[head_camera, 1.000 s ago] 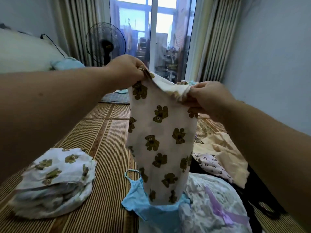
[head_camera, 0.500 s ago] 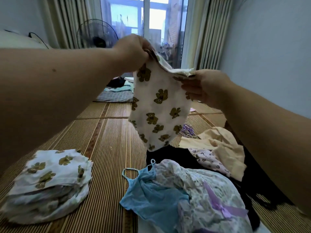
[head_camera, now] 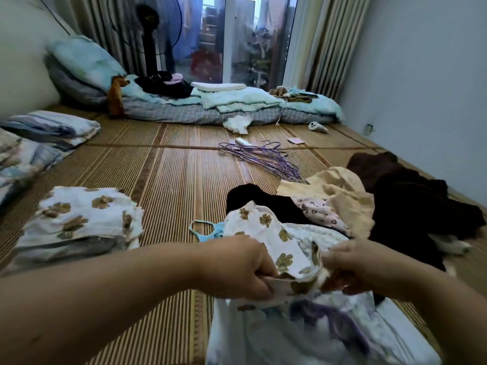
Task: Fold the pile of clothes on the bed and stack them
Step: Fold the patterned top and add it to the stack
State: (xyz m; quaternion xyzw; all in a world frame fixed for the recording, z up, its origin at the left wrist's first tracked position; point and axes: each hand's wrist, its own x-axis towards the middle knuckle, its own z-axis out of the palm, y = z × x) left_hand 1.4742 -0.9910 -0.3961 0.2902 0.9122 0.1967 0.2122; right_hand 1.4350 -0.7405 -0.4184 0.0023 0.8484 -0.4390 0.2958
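Observation:
I hold a white garment with brown bear prints low over the unfolded pile. My left hand grips its near edge on the left, and my right hand grips the same edge on the right. The cloth lies spread away from me across a pale garment with a purple ribbon and a light blue strappy top. To the left on the mat sits a folded stack topped by a matching bear-print piece. Black, cream and dark brown clothes lie loose on the right.
Purple wire hangers lie on the woven mat ahead. Folded bedding and pillows sit at the left edge. A blue quilt roll runs along the far side, with a standing fan and glass door behind. A wall closes the right side.
Both hands came down from chest height with the bear-print garment, which hung free before and now lies over the pile. The view has tipped downward.

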